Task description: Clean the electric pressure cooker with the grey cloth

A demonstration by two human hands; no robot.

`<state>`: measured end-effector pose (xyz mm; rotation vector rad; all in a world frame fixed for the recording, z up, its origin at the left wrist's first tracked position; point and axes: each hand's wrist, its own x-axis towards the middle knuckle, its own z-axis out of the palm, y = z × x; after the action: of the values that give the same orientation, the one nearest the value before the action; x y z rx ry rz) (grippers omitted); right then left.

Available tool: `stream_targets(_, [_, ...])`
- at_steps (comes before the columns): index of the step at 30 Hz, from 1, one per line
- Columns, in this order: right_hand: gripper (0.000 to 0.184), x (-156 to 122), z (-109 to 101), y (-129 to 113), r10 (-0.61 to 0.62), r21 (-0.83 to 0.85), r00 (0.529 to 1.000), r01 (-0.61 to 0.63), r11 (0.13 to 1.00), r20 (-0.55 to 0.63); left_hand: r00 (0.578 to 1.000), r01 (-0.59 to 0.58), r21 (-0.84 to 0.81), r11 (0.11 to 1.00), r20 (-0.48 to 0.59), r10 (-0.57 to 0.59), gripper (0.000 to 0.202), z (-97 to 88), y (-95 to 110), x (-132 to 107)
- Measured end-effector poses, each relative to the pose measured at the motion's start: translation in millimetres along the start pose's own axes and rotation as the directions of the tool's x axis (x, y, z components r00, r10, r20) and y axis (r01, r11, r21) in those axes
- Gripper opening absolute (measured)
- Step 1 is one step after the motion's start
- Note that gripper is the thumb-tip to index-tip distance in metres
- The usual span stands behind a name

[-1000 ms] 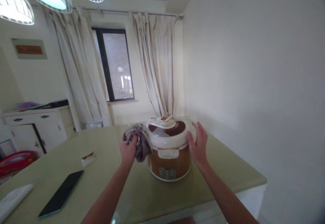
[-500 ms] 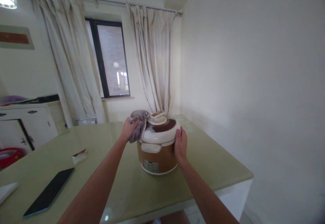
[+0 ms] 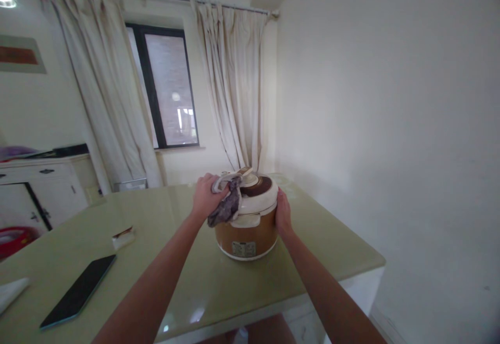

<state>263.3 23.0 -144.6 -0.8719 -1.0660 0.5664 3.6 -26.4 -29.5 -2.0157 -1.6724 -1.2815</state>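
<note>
A rice cooker (image 3: 246,234) with a brown body, a white rim and a dark-topped lid stands upright on the pale green table (image 3: 195,287). My left hand (image 3: 208,195) is closed around a grey-purple cloth (image 3: 227,206), which presses against the left side of the lid and hangs down over the rim. On the opposite side, my right hand (image 3: 283,212) grips the cooker's edge and wall, its fingers partly hidden behind it. A white tab handle and a label on the body face me.
A black tablet-like device (image 3: 78,292) lies on the table at the left, with a small white packet (image 3: 123,237) beyond it. A white object (image 3: 11,293) is at the left edge. The wall (image 3: 371,125) rises on the right; a cabinet (image 3: 47,188) stands back left.
The cooker has turned, its front handle and label shifting right. My left hand and the cloth have moved right and toward me along the lid. My right hand stays at the cooker's side.
</note>
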Motion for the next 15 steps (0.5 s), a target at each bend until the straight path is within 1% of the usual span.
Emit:
stream_targets(1, [0.067, -1, 1, 1, -0.007, 0.004, 1.000, 0.007, 1.000, 0.001, 0.993, 0.115, -0.025, 0.993, 0.008, -0.115, 0.025, 3.5, -8, 7])
stream_targets(3, [0.067, -5, 2, 0, -0.027, -0.001, 1.000, 0.027, 1.000, -0.008, 0.950, 0.313, -0.053, 0.948, 0.025, -0.312, 0.029, 9.0, -24, 19])
stream_targets(4, [0.067, -6, 3, 0, -0.036, -0.007, 0.999, 0.036, 0.999, -0.014, 0.928, 0.372, -0.057, 0.927, 0.031, -0.370, 0.031, 10.5, -29, 22])
stream_targets(5, [0.067, -8, 4, -1, -0.043, -0.013, 0.999, 0.042, 0.999, -0.019, 0.918, 0.396, -0.052, 0.917, 0.035, -0.395, 0.033, 10.9, -33, 23])
stream_targets(6, [0.067, -9, 5, -1, -0.047, -0.018, 0.999, 0.046, 0.999, -0.022, 0.921, 0.389, -0.038, 0.921, 0.032, -0.388, 0.035, 10.0, -33, 21])
stream_targets(7, [0.067, -10, 6, -2, -0.048, -0.022, 0.999, 0.048, 0.999, -0.025, 0.934, 0.358, -0.017, 0.934, 0.021, -0.357, 0.036, 8.1, -31, 18])
stream_targets(8, [0.068, -11, 7, -3, -0.048, -0.028, 0.998, 0.047, 0.998, -0.028, 0.954, 0.300, 0.018, 0.954, 0.002, -0.300, 0.036, 5.1, -26, 13])
stream_targets(10, [0.068, -12, 7, -4, -0.049, -0.046, 0.998, 0.048, 0.998, -0.035, 0.992, 0.124, 0.119, 0.985, -0.038, -0.121, 0.034, -2.0, -8, 0])
stream_targets(11, [0.068, -13, 7, -4, -0.050, -0.057, 0.998, 0.048, 0.997, -0.042, 0.999, 0.026, 0.169, 0.985, -0.044, -0.018, 0.033, -5.2, 5, -7])
stream_targets(13, [0.066, -12, 7, -2, -0.048, -0.075, 0.997, 0.044, 0.996, -0.059, 0.988, -0.147, 0.221, 0.964, -0.006, 0.152, 0.030, -8.6, 37, -19])
stream_targets(14, [0.065, -12, 7, 0, -0.047, -0.077, 0.997, 0.043, 0.996, -0.060, 0.973, -0.229, 0.223, 0.947, 0.028, 0.229, 0.030, -8.2, 54, -23])
stream_targets(15, [0.064, -11, 6, 3, -0.046, -0.066, 0.998, 0.042, 0.997, -0.053, 0.947, -0.321, 0.210, 0.923, 0.076, 0.312, 0.034, -6.4, 72, -26])
